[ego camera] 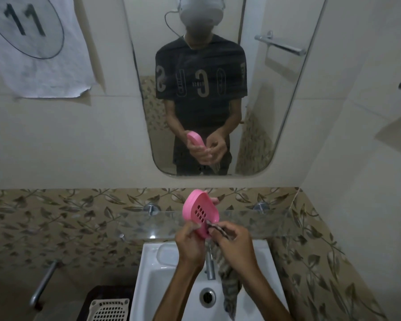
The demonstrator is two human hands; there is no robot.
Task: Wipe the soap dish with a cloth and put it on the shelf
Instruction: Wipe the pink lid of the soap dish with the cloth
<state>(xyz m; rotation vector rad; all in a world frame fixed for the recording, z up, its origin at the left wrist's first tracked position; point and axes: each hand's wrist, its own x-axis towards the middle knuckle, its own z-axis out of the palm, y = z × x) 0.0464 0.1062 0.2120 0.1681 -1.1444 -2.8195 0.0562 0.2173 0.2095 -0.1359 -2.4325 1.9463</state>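
— Above the white sink [148, 281], what do you count?

— One pink soap dish [200, 210], one patterned cloth [229, 281], two hands. Only the head view to go on.

— Where is the dish relative to the hands?

— It stands tilted on edge, its slotted inside facing the camera, rising above both hands. The left hand [190, 246] grips its lower end, fingers curled round the rim. The right hand [235, 245] is just beside it on the right, pinching a bunched end of the cloth and pressing it to the dish's lower right edge. The rest of the cloth hangs down below that hand into the basin.

— And the shelf?

— One glass shelf [264, 224] runs along the wall behind the hands, on two round metal mounts [151, 208]. The dish is in front of it, held in the air, not resting on it.

— Anything else?

— One chrome tap [210, 265] under the hands, one drain [207, 297], one mirror [276, 112] reflecting the person with the dish, one paper sheet [33, 47] marked 11 on the wall, and one white slotted basket [109, 309] at lower left.
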